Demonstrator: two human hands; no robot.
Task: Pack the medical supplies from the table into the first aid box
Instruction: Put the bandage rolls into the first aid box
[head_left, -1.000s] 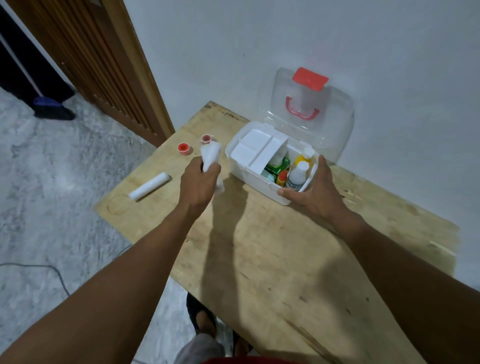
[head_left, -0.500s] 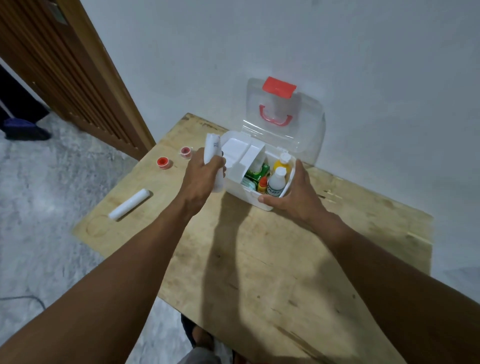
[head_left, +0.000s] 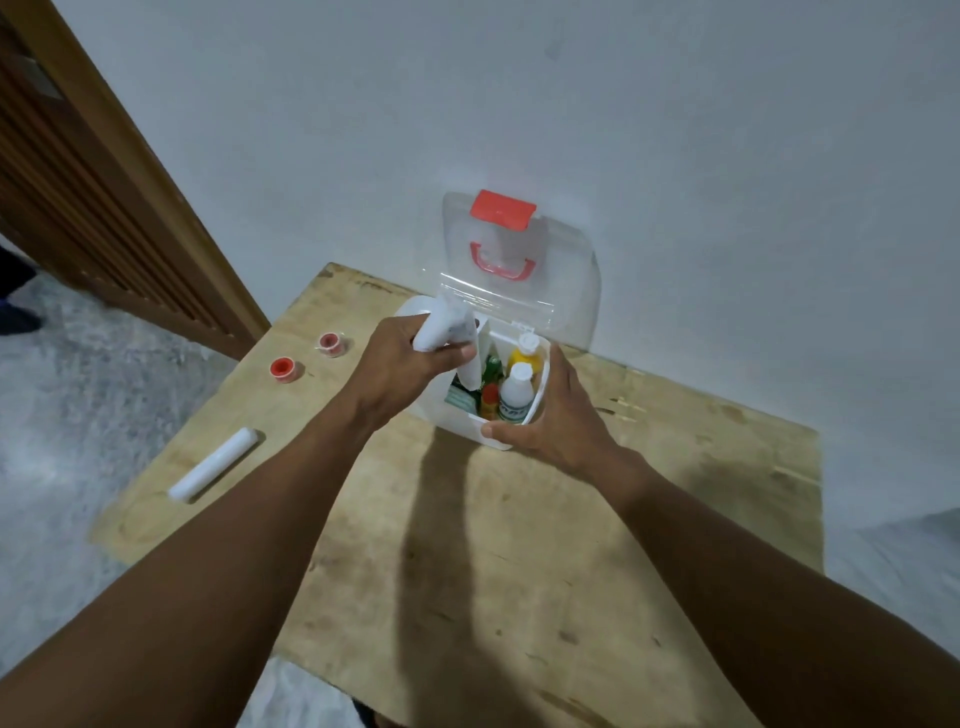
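The white first aid box (head_left: 540, 379) stands open on the wooden table (head_left: 519, 545), its clear lid (head_left: 561, 291) with a red latch leaning against the wall. Inside stand a white bottle (head_left: 516, 395), a yellow bottle (head_left: 523, 353), a small red-capped bottle and green packets. My left hand (head_left: 405, 364) grips a white bandage roll (head_left: 447, 325) above the box's left half. My right hand (head_left: 550, 421) holds the box's front right corner. Another white roll (head_left: 213, 471) and two red tape spools (head_left: 282, 368) (head_left: 329, 342) lie on the table to the left.
The table stands against a white wall (head_left: 675, 156). A brown wooden door (head_left: 104, 197) is at the left. Grey floor (head_left: 78, 415) lies beyond the table's left edge.
My left hand has carried the white roll from the table left of the box up and over the box. My right hand has stayed on the box's corner.
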